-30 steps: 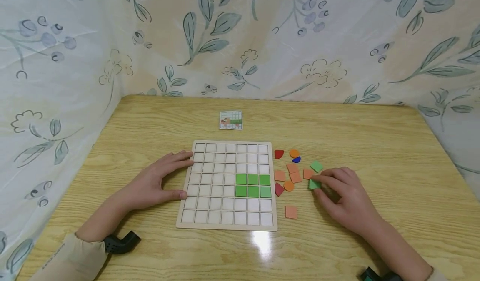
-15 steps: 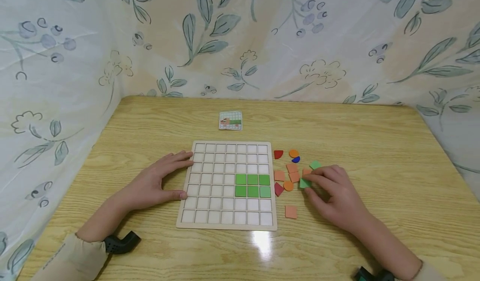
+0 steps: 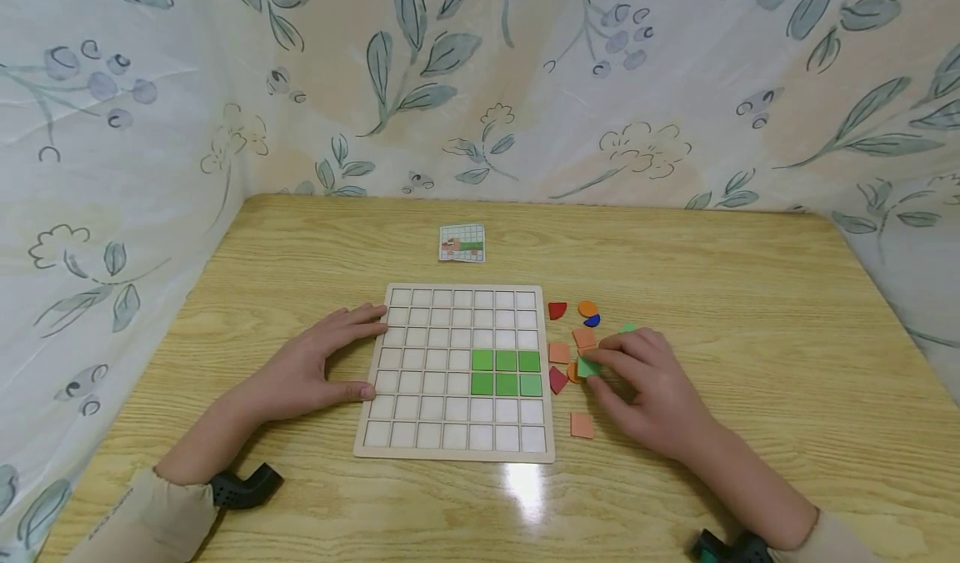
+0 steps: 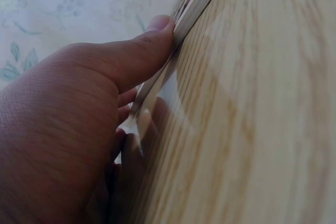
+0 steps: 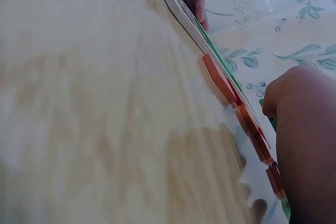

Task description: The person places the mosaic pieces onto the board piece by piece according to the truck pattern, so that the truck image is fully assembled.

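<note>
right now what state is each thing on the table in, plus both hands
Grid board: flat, partly filled
Six green squares: set in board cells, two rows of three
Right hand: pinching a loose green square
Left hand: resting at the board's left edge
Picture card: face up, beyond the board
Nearest orange square: flat, apart from other pieces
Red quarter-disc: loose, off the board
Blue half-disc: loose, off the board

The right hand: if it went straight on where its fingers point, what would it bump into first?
Probably the orange disc, partly hidden by the green square tile that the right hand pinches. How high the tile is held is unclear, so it might pass above.
</note>
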A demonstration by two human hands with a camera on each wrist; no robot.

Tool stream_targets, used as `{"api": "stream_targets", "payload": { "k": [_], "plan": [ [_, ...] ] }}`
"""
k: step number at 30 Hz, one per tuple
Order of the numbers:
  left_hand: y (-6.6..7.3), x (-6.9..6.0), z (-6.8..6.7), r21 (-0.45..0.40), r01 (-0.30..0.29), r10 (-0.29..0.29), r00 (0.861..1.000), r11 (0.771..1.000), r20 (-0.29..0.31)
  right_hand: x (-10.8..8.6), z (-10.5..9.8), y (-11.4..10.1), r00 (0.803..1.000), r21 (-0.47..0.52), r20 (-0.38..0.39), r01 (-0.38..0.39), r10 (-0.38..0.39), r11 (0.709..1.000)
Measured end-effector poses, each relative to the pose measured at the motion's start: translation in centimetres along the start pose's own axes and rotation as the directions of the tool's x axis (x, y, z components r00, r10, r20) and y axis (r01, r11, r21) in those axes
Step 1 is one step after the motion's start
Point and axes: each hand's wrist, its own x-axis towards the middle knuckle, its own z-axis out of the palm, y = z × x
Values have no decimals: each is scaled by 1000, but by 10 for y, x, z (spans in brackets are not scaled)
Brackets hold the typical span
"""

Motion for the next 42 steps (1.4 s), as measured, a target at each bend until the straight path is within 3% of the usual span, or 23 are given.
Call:
{"api": "stream_targets", "payload": {
  "k": [21,29,42],
  "plan": [
    [2,1,-1,-8,6,-6,1000,1000,2,21,20,-9,996,26,9,89,-89,996],
    [3,0,-1,-4,-1,1,1000,1000,-4,28,23,-17,997,37,56,45,-47,998],
    [4,1,-2,-5,1,-1,1000,1000,-5,39,33,-26,994,13,85,67,-68,998]
  ]
}}
